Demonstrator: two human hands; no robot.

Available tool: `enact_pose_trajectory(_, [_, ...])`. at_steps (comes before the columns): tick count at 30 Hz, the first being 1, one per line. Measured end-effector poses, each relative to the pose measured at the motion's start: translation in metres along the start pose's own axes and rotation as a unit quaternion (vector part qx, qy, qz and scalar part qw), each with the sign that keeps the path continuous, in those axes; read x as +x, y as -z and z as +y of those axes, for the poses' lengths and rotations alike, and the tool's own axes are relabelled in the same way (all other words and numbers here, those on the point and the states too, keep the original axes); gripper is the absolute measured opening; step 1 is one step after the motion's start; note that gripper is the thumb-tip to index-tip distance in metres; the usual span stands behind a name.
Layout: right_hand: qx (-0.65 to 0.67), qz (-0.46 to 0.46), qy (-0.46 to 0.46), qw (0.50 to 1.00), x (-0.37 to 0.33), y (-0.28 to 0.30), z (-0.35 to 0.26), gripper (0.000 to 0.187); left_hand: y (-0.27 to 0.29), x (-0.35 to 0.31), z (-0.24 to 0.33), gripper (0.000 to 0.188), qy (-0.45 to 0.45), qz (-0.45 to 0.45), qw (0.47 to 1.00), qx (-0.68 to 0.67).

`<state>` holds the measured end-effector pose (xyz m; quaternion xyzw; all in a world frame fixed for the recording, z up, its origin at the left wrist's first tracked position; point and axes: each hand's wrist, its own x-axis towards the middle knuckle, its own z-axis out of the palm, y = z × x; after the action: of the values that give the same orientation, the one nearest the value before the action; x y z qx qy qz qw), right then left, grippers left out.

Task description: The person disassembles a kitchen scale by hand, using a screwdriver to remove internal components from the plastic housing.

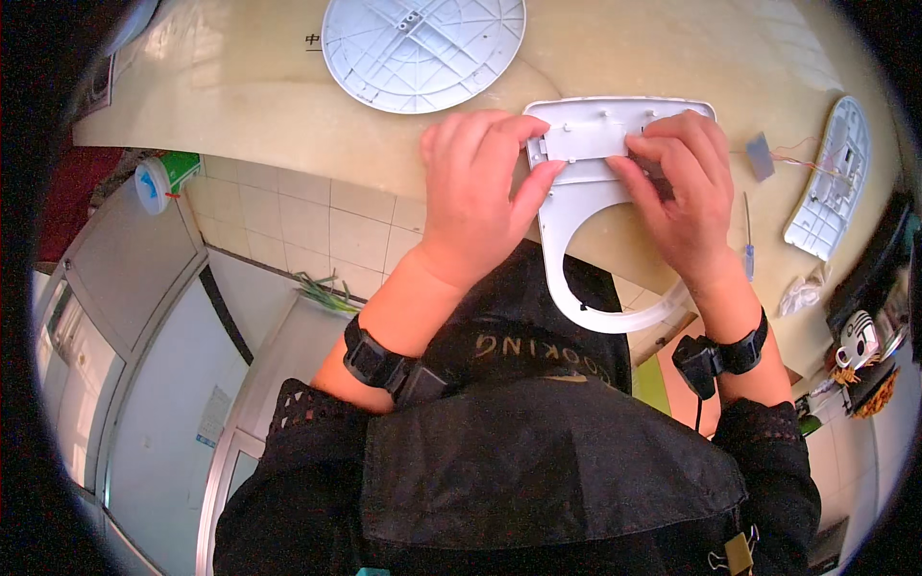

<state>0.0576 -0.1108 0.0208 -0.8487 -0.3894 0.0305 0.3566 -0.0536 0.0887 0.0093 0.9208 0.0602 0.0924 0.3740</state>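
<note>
Hands at work on a white plastic seat-shaped frame (586, 211), which is lying at the near edge of the cream countertop (269, 106), its ring end hanging past that edge toward our body. We are pressing the left hand (475, 192) over the frame's left side, fingers curled together across its flat upper panel and the thumb pinching the left rim. We are laying the right hand (682, 187) on the panel's right side, fingers bent and held close together, fingertips pushing down on the surface; whether they are gripping a small part there, we cannot tell. Both wrists are wearing black bands.

Behind the frame, toward the far edge of the countertop, a round white ribbed disc (423, 48) is resting face down. Toward the right edge, a curved white plastic cover (831, 182) is lying well apart from the frame, with a small grey block (760, 156) and thin wires between them. A slim screwdriver with a blue handle (748, 240) is lying just beside our right hand, near the front edge.
</note>
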Motion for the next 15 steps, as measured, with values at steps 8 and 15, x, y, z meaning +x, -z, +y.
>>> enact_pose_trajectory(8, [-0.006,-0.029,-0.043,0.999,0.006,0.007,-0.008,0.029,0.002,0.002,0.001,0.037,-0.004,-0.001,1.0,-0.001])
enact_pose_trajectory(15, [-0.037,-0.084,0.015,0.996,0.019,0.015,-0.004,0.032,0.0,0.002,-0.001,0.038,-0.02,0.018,1.0,0.001])
